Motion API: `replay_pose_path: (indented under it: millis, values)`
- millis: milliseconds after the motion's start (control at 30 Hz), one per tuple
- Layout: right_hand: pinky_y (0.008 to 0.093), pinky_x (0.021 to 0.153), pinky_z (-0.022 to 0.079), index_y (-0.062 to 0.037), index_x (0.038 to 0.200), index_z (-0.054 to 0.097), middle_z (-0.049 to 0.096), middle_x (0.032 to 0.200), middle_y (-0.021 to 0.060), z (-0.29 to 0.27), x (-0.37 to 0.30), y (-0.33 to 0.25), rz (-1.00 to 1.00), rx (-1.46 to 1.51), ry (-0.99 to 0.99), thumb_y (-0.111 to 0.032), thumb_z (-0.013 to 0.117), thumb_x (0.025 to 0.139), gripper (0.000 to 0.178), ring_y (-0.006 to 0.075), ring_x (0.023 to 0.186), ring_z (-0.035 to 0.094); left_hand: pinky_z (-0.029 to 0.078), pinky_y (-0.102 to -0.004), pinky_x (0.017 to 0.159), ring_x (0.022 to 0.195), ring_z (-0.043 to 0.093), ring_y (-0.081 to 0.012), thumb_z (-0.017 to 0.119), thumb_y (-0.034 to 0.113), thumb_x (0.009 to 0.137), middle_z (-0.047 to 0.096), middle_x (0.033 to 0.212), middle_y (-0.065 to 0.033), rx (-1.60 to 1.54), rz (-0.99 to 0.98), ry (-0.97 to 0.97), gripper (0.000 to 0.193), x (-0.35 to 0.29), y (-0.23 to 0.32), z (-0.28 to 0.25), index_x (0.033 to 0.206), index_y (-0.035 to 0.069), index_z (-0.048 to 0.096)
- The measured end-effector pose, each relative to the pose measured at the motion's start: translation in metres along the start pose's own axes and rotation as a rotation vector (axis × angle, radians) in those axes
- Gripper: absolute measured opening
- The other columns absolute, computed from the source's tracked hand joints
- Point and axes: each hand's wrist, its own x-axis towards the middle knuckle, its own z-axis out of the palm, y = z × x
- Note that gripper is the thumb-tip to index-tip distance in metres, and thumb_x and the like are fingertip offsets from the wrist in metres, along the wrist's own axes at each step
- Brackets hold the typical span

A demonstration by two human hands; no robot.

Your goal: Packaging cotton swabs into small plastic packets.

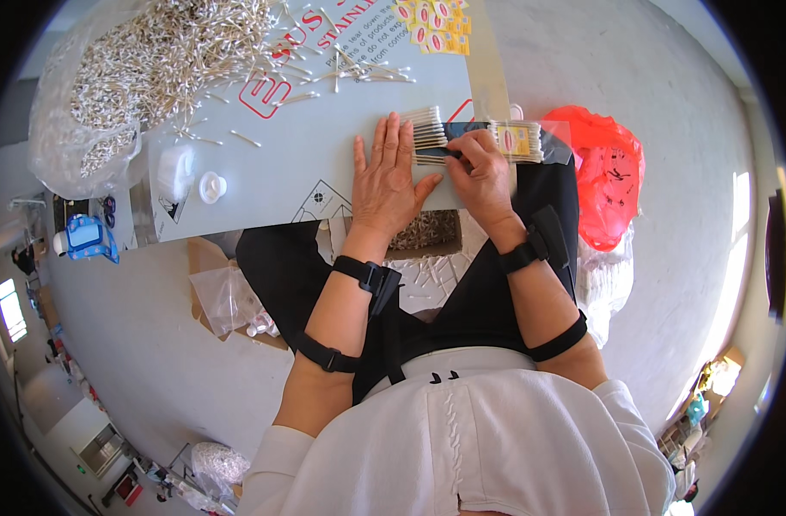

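My left hand (382, 185) lies flat on the grey-white tabletop (298, 155), fingers stretched out and thumb spread. Its fingertips rest against the left ends of a row of cotton swabs (425, 129). Just right of that row, my right hand (483, 179) is closed in a pinch with its knuckles up; what its fingertips grip is hidden. Beyond the pinch, a clear plastic sleeve (558, 138) holds more swabs and a yellow card (510, 138) at the table's right edge. A dark flat piece (464, 131) shows between the row and the sleeve.
A large clear bag (53, 146) spills a heap of loose swabs (165, 69) at the far left. Several yellow cards (436, 26) lie at the back. A white round lid (212, 187) sits near the left front. A red plastic bag (603, 172) hangs right of the table.
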Motion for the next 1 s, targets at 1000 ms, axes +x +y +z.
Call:
replay_pose_path:
  millis: [1000]
  values:
    - [0.0382,0.065,0.051,-0.0100,0.103,0.069,0.061,0.088,0.0089,0.004,0.013,-0.007,0.036,-0.137,-0.008,-0.011,0.069,0.078,0.025,0.0282,0.076,0.063,0.012,-0.0524,0.118,0.147,0.021,-0.0274,0.063,0.048,0.086,0.022,0.158,-0.0130,-0.007,-0.029,-0.011,0.086,0.000,0.000,0.000,0.150,0.004,0.027]
